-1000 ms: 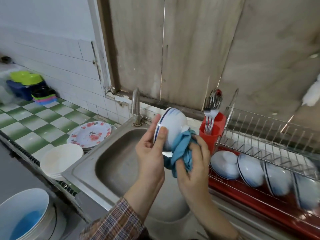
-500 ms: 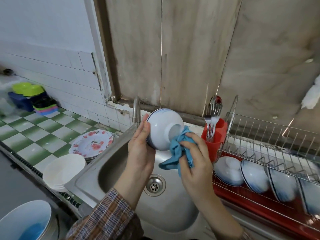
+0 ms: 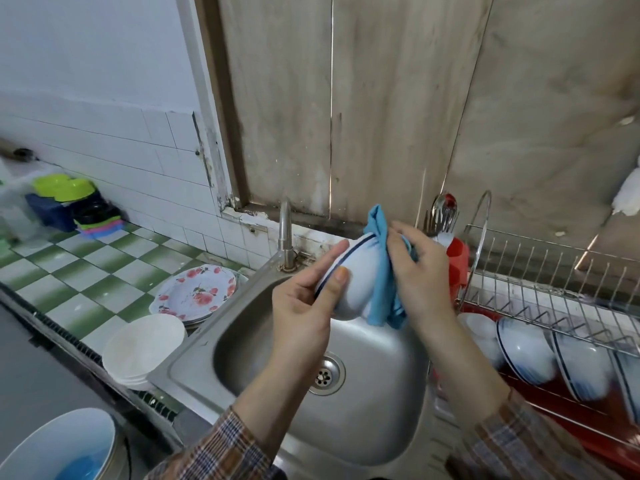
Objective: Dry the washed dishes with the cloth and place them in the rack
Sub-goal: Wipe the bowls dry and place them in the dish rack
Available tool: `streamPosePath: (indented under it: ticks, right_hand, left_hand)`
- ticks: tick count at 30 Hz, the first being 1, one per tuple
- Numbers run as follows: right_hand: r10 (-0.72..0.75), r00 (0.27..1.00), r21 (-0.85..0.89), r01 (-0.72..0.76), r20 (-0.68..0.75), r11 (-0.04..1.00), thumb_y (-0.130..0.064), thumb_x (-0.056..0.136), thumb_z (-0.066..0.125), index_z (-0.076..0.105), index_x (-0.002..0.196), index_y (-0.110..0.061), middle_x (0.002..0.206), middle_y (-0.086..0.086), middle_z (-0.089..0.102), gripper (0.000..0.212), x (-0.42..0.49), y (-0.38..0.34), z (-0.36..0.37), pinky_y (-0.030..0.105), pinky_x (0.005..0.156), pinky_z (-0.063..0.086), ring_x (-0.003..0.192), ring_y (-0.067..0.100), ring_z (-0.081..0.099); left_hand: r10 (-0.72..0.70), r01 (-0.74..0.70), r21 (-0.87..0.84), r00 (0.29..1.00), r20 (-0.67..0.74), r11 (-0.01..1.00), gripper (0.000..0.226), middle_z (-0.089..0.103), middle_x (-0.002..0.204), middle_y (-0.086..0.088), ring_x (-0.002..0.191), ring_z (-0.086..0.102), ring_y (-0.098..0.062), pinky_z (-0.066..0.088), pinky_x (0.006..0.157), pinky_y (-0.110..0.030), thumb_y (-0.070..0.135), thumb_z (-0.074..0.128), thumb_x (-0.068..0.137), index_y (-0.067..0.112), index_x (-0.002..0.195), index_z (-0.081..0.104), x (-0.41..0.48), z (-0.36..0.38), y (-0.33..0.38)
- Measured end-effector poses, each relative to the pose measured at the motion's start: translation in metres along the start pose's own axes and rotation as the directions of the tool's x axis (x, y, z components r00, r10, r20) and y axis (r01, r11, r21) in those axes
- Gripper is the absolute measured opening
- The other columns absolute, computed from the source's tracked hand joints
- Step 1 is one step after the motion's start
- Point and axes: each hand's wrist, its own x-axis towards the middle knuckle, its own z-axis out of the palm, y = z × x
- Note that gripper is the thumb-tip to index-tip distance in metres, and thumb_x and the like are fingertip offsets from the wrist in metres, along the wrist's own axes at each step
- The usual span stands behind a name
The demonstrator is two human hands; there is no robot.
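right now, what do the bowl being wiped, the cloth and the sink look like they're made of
Bowl: probably glazed ceramic, glossy white with a thin blue rim line and soft highlights; it could be melamine.
Cloth: soft fabric, perhaps microfibre, matte blue; it folds and hangs limp.
Sink: stainless steel, satin grey, with blurred reflections on its walls.

Steel sink (image 3: 242,341), tap (image 3: 284,233), checked countertop (image 3: 69,271)

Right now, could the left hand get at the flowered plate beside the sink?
Probably not yet: the left hand grips the bowl over the sink. Nothing stands between it and the flowered plate, so once freed it likely could.
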Motion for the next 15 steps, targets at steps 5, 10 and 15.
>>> streamPosePath:
  ticks: [5,10,15]
  right_hand:
    - [-0.386,0.922,-0.153,0.383,0.012,0.911,-0.026,0.088,0.056,0.068,0.114,-0.012,0.125,0.002,0.056,0.032,-0.035,-0.005,0.022,0.016,0.103,0.038,0.12,0.004,0.051]
    - [-0.043,0.998,0.309,0.057,-0.051,0.949,-0.03,0.077,0.067,0.072,0.09,-0.031,0.1,-0.008,0.068,0.014,-0.017,-0.011,0.016,0.021,0.088,0.048,0.097,0.006,0.062]
    - [0.178,0.984,0.374,-0.168,0.008,0.912,-0.012,0.086,0.067,0.072,0.079,-0.026,0.075,-0.016,0.07,0.017,-0.004,-0.007,0.012,0.015,0.064,0.049,0.071,0.0,0.061]
  left_hand:
    - [-0.001,-0.001,0.042,0.999,0.053,0.999,0.029,0.075,0.101,0.006,0.097,0.069,-0.007,0.055,0.079,-0.019,-0.001,0.058,0.09,0.017,0.11,0.066,0.0,-0.003,0.007]
    - [-0.052,0.064,-0.109,0.993,0.104,0.992,0.046,0.073,0.11,-0.004,0.103,0.068,-0.014,0.053,0.081,-0.022,0.025,0.085,0.068,0.02,0.112,0.073,0.005,-0.024,0.004]
    - [-0.134,0.154,-0.18,0.984,0.119,0.972,0.038,0.073,0.111,-0.002,0.105,0.067,-0.015,0.054,0.084,-0.024,0.018,0.083,0.069,0.023,0.106,0.076,0.009,-0.032,0.001]
